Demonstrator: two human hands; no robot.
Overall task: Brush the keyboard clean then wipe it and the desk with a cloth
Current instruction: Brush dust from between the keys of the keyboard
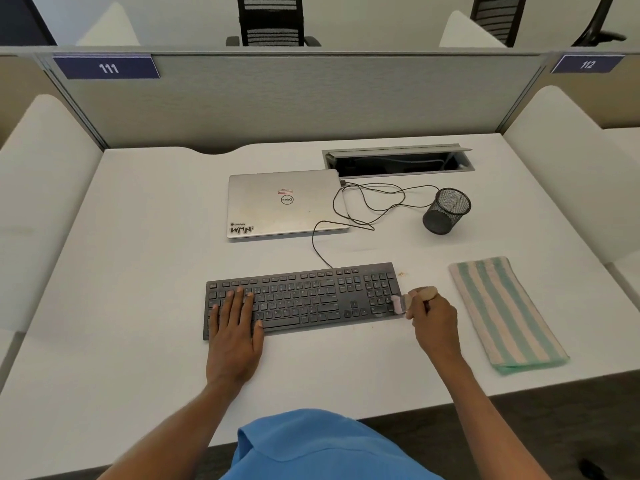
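Behind the keyboard, closed laptop, looped cable, mesh cup.

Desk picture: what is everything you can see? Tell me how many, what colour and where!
desk: 1, white, under everything
keyboard: 1, black, front middle
brush: 1, pale, at keyboard's right end
cloth: 1, green-and-cream stripes, folded, right of keyboard
laptop: 1, silver, closed, behind keyboard
cable: 1, black, looping beside laptop
cup: 1, black mesh, right of laptop
hatch: 1, grey, open, desk's back
crumbs: a few, tan, by keyboard's back right corner
divider: 1, grey, behind desk
signs: 2, blue, along divider tops
chairs: at least 2, black, beyond divider
left hand: 1, flat on keyboard's left side
right hand: 1, holds brush
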